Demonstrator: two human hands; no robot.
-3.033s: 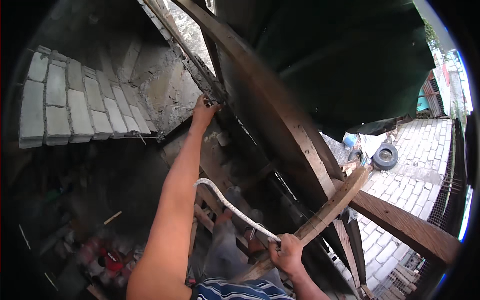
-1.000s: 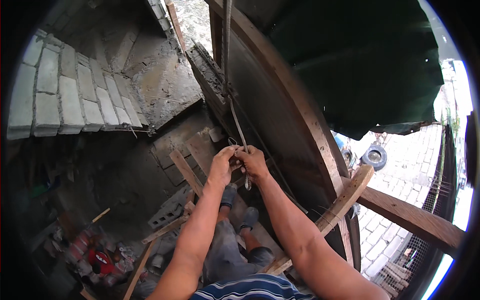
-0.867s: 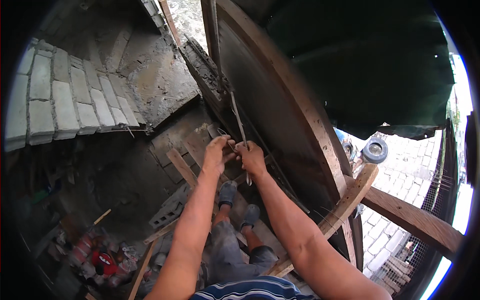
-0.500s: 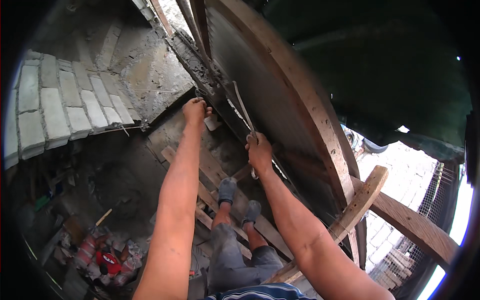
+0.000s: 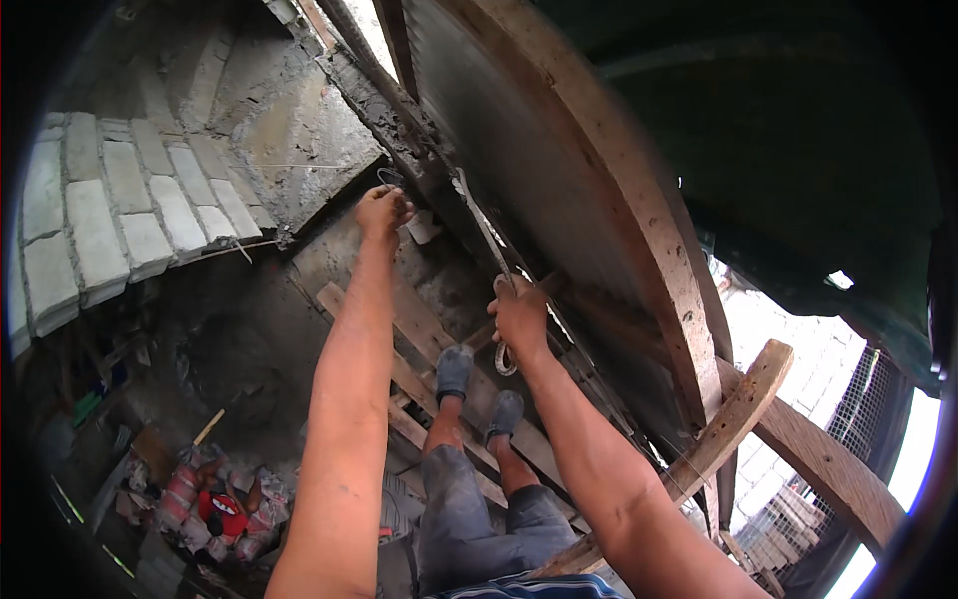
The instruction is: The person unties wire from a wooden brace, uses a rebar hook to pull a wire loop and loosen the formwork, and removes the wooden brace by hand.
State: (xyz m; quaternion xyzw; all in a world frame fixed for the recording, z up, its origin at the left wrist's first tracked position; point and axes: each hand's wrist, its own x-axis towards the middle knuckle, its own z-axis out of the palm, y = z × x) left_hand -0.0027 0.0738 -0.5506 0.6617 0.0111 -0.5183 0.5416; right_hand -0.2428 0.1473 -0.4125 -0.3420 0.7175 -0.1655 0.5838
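Note:
My left hand [image 5: 382, 212] is closed at the edge of a grey mortar-smeared ledge, its fingertips pinched by a thin wire loop [image 5: 390, 176]. Farther right, my right hand [image 5: 520, 315] is wrapped round a slim, pale metal rod [image 5: 485, 226]. The rod's upper end reaches a dark, mortar-caked beam [image 5: 424, 150], and its bent, looped lower end shows below my fist. Whether the tip touches the beam I cannot tell. A small whitish piece [image 5: 423, 228] sits just right of my left hand.
Pale blocks [image 5: 110, 210] form a wall at left. My feet stand on wooden planks [image 5: 414, 324] high above a floor with rubble and a person in red [image 5: 222, 512]. A large timber-framed panel [image 5: 629, 200] rises at right; a wooden brace [image 5: 733, 409] crosses by my right arm.
The view has shifted slightly. My right hand and the rod sit a little lower, with more of the looped end showing. My left hand stays at the wire loop.

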